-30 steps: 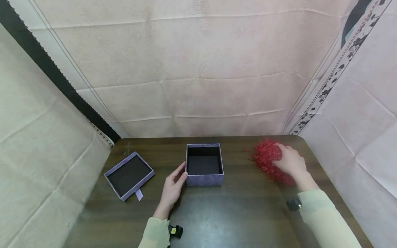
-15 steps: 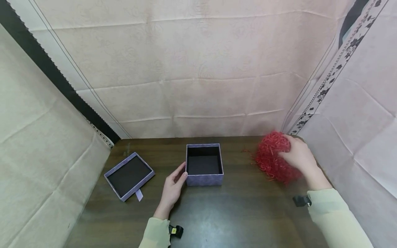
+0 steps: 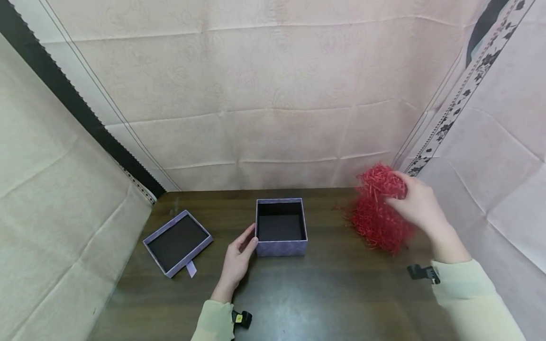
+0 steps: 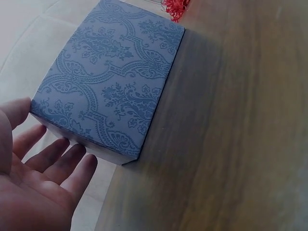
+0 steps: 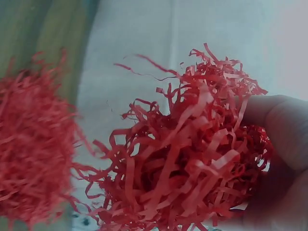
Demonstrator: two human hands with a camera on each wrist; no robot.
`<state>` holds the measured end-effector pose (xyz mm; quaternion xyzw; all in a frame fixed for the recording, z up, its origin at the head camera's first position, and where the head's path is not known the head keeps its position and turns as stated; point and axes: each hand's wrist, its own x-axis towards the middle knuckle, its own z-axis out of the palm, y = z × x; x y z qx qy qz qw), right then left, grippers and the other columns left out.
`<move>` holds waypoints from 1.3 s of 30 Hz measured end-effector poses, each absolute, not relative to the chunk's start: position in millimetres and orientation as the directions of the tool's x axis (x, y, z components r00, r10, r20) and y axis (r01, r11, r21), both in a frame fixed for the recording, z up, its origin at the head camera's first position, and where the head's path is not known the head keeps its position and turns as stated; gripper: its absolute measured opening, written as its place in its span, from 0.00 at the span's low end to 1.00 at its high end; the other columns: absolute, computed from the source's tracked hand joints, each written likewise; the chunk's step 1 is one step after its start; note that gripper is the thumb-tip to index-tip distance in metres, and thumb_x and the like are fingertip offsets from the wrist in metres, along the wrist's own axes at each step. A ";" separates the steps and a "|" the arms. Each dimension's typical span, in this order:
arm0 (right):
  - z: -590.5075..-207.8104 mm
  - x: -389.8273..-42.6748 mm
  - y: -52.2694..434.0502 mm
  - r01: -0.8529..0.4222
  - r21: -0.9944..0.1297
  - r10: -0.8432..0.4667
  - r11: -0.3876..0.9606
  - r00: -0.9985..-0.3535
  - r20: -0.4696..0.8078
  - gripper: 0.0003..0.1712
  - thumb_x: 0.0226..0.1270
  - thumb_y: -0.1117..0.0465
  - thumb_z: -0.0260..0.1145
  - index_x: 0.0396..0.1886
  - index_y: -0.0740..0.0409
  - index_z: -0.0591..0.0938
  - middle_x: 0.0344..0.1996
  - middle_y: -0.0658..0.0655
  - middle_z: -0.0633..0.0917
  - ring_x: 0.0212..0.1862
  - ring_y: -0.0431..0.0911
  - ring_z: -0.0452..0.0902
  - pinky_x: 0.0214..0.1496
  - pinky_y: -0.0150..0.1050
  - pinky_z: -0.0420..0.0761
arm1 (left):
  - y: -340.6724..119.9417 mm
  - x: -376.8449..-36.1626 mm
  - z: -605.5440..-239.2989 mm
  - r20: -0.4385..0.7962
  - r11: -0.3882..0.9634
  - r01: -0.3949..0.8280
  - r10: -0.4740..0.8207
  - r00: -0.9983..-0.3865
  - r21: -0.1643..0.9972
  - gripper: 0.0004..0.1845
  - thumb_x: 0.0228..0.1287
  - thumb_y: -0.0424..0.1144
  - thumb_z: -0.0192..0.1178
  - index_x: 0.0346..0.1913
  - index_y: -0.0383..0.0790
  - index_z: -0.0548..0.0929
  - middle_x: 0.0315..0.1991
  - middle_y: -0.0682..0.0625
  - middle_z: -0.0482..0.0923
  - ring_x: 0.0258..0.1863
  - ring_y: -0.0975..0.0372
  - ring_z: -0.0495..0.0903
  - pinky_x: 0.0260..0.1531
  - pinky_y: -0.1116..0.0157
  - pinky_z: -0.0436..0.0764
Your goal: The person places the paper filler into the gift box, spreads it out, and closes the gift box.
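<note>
My right hand (image 3: 420,206) grips a clump of red shredded paper (image 3: 379,182) (image 5: 192,154) and holds it above the back right of the dark wooden table (image 3: 332,293). More red shreds (image 3: 377,225) (image 5: 33,154) hang or lie below that clump. An open purple patterned box (image 3: 281,226) (image 4: 115,82) stands at the table's middle, dark and bare inside. My left hand (image 3: 236,258) (image 4: 33,183) rests open against its near left corner, fingers straight.
The box's purple lid (image 3: 177,241) lies upside down on the left of the table, a small ribbon tab at its near edge. Pale cloth sheets (image 3: 273,94) wall in the table at the back and both sides.
My right hand has lifted a clump of red shredded paper up off the table and slightly right. The left hand and box have not moved.
</note>
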<state>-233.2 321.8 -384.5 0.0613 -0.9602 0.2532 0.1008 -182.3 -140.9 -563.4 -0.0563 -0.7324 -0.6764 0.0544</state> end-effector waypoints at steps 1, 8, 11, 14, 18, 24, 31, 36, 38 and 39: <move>-379.7 -231.8 318.8 -0.175 -0.473 -0.069 0.864 -0.970 0.233 0.47 0.58 0.60 0.74 0.76 0.58 0.63 0.63 0.75 0.71 0.60 0.71 0.68 0.57 0.73 0.67 | -141.3 -182.5 -563.4 0.153 0.076 0.153 0.010 -0.988 0.985 0.24 0.71 0.44 0.61 0.68 0.52 0.76 0.67 0.55 0.74 0.66 0.61 0.71 0.60 0.73 0.70; -351.7 -222.3 291.2 -0.218 -0.469 -0.092 0.856 -0.957 0.276 0.46 0.57 0.59 0.74 0.75 0.54 0.65 0.66 0.72 0.70 0.64 0.70 0.66 0.60 0.72 0.64 | -144.5 -182.6 -559.6 0.102 0.092 0.105 0.036 -0.994 0.990 0.25 0.73 0.40 0.59 0.71 0.46 0.73 0.69 0.52 0.71 0.67 0.61 0.69 0.60 0.75 0.68; -346.6 -220.1 276.6 -0.241 -0.491 -0.110 0.837 -0.953 0.281 0.46 0.57 0.60 0.75 0.75 0.51 0.65 0.67 0.70 0.70 0.65 0.68 0.65 0.62 0.71 0.64 | -145.0 -178.6 -548.3 0.096 0.108 0.102 0.057 -0.994 0.989 0.25 0.74 0.39 0.57 0.72 0.41 0.71 0.70 0.49 0.70 0.68 0.61 0.68 0.61 0.75 0.68; -348.6 -221.4 261.9 -0.267 -0.518 -0.131 0.813 -0.950 0.284 0.47 0.56 0.61 0.75 0.75 0.49 0.66 0.69 0.66 0.70 0.67 0.66 0.65 0.64 0.69 0.63 | -144.3 -173.0 -535.0 0.098 0.101 0.105 0.065 -0.993 0.989 0.26 0.74 0.39 0.57 0.71 0.39 0.71 0.70 0.48 0.70 0.68 0.61 0.68 0.61 0.74 0.68; -358.0 -224.9 240.0 -0.299 -0.559 -0.163 0.773 -0.946 0.280 0.46 0.56 0.61 0.75 0.74 0.46 0.67 0.68 0.61 0.72 0.67 0.61 0.66 0.65 0.67 0.65 | -144.5 -176.5 -547.2 0.135 0.083 0.137 0.033 -0.990 0.987 0.26 0.72 0.45 0.60 0.70 0.46 0.74 0.68 0.52 0.72 0.67 0.63 0.69 0.61 0.74 0.69; -373.8 -228.8 203.5 -0.340 -0.618 -0.224 0.708 -0.939 0.259 0.44 0.57 0.61 0.75 0.74 0.45 0.69 0.67 0.58 0.74 0.66 0.58 0.69 0.63 0.64 0.69 | -146.0 -181.7 -561.2 0.146 0.088 0.147 0.011 -0.989 0.985 0.23 0.72 0.42 0.60 0.69 0.52 0.76 0.67 0.55 0.74 0.66 0.63 0.70 0.61 0.73 0.69; -385.2 -231.9 159.7 -0.390 -0.647 -0.281 0.655 -0.921 0.270 0.43 0.55 0.58 0.76 0.72 0.42 0.71 0.62 0.55 0.78 0.61 0.53 0.74 0.61 0.57 0.75 | -146.1 -182.2 -560.5 0.113 0.098 0.115 0.027 -0.993 0.988 0.24 0.73 0.39 0.59 0.70 0.47 0.74 0.68 0.52 0.72 0.68 0.61 0.68 0.62 0.71 0.68; -386.0 -233.3 133.7 -0.424 -0.647 -0.311 0.634 -0.905 0.288 0.43 0.55 0.56 0.77 0.71 0.42 0.71 0.62 0.53 0.78 0.61 0.51 0.74 0.60 0.54 0.76 | -143.4 -176.9 -546.2 0.101 0.099 0.107 0.057 -0.993 0.989 0.26 0.74 0.41 0.58 0.71 0.42 0.72 0.69 0.50 0.71 0.69 0.61 0.68 0.62 0.72 0.68; -385.2 -233.9 124.2 -0.429 -0.654 -0.316 0.623 -0.903 0.291 0.43 0.55 0.56 0.77 0.71 0.41 0.71 0.63 0.51 0.78 0.62 0.50 0.74 0.60 0.53 0.76 | -142.1 -173.6 -538.5 0.110 0.091 0.115 0.061 -0.992 0.989 0.25 0.74 0.40 0.58 0.71 0.40 0.72 0.69 0.48 0.71 0.68 0.59 0.68 0.61 0.72 0.69; -384.8 -234.5 119.5 -0.433 -0.658 -0.320 0.616 -0.901 0.294 0.43 0.55 0.56 0.77 0.71 0.40 0.71 0.63 0.51 0.77 0.62 0.50 0.74 0.60 0.53 0.76 | -141.6 -172.3 -535.4 0.114 0.084 0.119 0.060 -0.992 0.989 0.25 0.74 0.39 0.58 0.71 0.39 0.72 0.69 0.48 0.71 0.68 0.59 0.69 0.61 0.73 0.69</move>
